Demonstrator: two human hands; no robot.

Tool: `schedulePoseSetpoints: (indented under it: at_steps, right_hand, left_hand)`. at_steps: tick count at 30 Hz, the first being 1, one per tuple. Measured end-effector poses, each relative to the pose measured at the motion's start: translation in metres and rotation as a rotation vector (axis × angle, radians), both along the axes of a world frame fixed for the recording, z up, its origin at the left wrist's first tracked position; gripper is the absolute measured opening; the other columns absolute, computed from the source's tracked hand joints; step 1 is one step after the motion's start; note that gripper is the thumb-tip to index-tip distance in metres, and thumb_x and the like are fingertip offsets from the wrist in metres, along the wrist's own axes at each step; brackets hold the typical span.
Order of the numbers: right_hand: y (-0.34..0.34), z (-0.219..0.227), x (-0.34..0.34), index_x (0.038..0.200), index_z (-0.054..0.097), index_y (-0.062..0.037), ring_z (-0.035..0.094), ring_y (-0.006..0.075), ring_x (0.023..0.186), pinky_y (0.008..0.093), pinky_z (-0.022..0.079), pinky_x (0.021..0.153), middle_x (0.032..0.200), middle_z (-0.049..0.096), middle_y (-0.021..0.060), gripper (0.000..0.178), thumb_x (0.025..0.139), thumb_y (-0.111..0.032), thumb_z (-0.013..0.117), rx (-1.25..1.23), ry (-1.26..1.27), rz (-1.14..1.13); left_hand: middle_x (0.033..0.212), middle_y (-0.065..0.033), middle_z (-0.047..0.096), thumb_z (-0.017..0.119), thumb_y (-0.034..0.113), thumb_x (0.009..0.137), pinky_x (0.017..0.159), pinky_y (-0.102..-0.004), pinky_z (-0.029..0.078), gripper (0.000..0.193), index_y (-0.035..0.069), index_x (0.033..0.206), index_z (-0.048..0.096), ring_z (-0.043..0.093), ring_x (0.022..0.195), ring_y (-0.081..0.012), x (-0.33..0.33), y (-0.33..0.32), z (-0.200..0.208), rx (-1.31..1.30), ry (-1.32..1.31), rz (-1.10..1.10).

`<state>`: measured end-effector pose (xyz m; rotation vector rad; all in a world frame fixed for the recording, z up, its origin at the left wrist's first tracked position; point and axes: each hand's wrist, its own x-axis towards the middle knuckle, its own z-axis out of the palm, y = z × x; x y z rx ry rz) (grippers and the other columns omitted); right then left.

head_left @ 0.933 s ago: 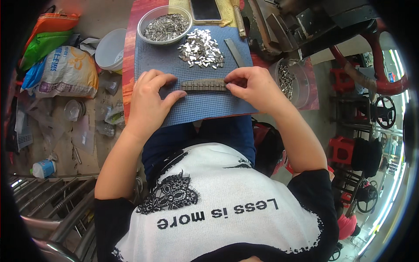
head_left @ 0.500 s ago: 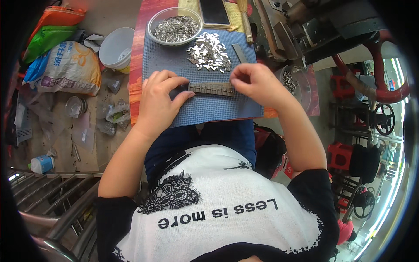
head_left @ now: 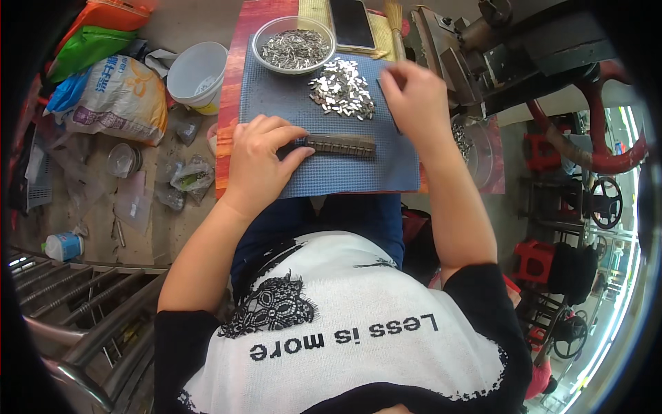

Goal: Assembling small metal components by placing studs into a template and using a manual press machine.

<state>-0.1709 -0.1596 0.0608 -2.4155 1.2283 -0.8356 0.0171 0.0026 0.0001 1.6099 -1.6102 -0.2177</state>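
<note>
My left hand [head_left: 265, 162] pinches the left end of a dark slotted metal bar [head_left: 345, 147] between thumb and fingers. The bar lies crosswise on a blue textured mat [head_left: 331, 179], with a row of small notches along its near side. Farther right, my right hand [head_left: 419, 100] has its fingers closed on a thin dark metal strip [head_left: 390, 109], partly hidden by the hand. Beyond the bar lies a loose pile of small shiny metal pieces [head_left: 341, 90]. A clear bowl [head_left: 258, 52] full of similar thin pieces stands behind it.
A phone [head_left: 350, 24] and a brush [head_left: 395, 31] lie at the back. Dark machinery [head_left: 469, 76] rises close on the right, with a clear tub [head_left: 483, 155] of metal pieces below it. To the left are a white bucket [head_left: 200, 76], bags [head_left: 114, 103] and a metal rack [head_left: 83, 297].
My right hand has left the right end of the slotted bar and moved away from me to the metal strip. My left hand stays on the bar. The view has shifted slightly.
</note>
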Motion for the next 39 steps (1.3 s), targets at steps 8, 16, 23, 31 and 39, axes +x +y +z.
schedulePoseSetpoints:
  at_steps: [8, 16, 23, 31, 39]
  right_hand:
    - [0.020, -0.043, -0.038, 0.089, 0.067, 0.0037, 0.066, 0.0375, 0.083, 0.0450, 0.055, 0.076, 0.089, 0.064, 0.0198, 0.025, 0.087, -0.021, 0.072, -0.140, 0.242, -0.158]
    - [0.035, -0.013, -0.035, 0.103, 0.071, -0.0007, 0.066, 0.0215, 0.082, 0.0297, 0.054, 0.074, 0.098, 0.067, 0.0090, 0.025, 0.079, -0.006, 0.077, 0.065, 0.045, 0.525]
    - [0.039, -0.021, -0.031, 0.095, 0.072, -0.0005, 0.066, 0.0292, 0.081, 0.0370, 0.055, 0.073, 0.092, 0.065, 0.0107, 0.019, 0.078, -0.009, 0.076, 0.071, 0.040, 0.550]
    - [0.040, -0.017, -0.028, 0.102, 0.070, -0.0009, 0.066, 0.0278, 0.086, 0.0356, 0.055, 0.077, 0.096, 0.064, 0.0116, 0.025, 0.079, -0.008, 0.077, 0.127, 0.090, 0.585]
    - [0.033, -0.022, -0.037, 0.094, 0.068, -0.0011, 0.060, 0.0311, 0.090, 0.0408, 0.051, 0.079, 0.088, 0.062, 0.0119, 0.022, 0.079, -0.015, 0.075, 0.153, 0.087, 0.637]
  left_hand:
    - [0.089, -0.0040, 0.069, 0.080, 0.022, 0.079, 0.083, -0.0383, 0.040, 0.021, 0.008, 0.094, 0.076, 0.061, 0.091, -0.0248, -0.006, -0.006, 0.001, 0.055, -0.004, 0.022]
    - [0.089, -0.0085, 0.068, 0.069, 0.016, 0.091, 0.081, -0.0381, 0.044, 0.015, 0.004, 0.097, 0.076, 0.060, 0.088, -0.0267, -0.011, -0.003, -0.003, 0.021, 0.071, 0.077]
    - [0.089, -0.0089, 0.068, 0.067, 0.017, 0.093, 0.080, -0.0367, 0.045, 0.017, 0.003, 0.098, 0.076, 0.059, 0.088, -0.0262, -0.013, -0.001, -0.002, 0.036, -0.006, 0.077]
    - [0.089, -0.0049, 0.066, 0.072, 0.024, 0.088, 0.084, -0.0397, 0.041, 0.017, 0.008, 0.094, 0.075, 0.059, 0.091, -0.0257, -0.015, -0.003, 0.002, 0.109, 0.056, 0.081]
    - [0.087, -0.0053, 0.065, 0.077, 0.013, 0.081, 0.085, -0.0383, 0.040, 0.021, 0.007, 0.098, 0.065, 0.059, 0.093, -0.0255, -0.018, -0.010, 0.021, 0.249, 0.026, -0.049]
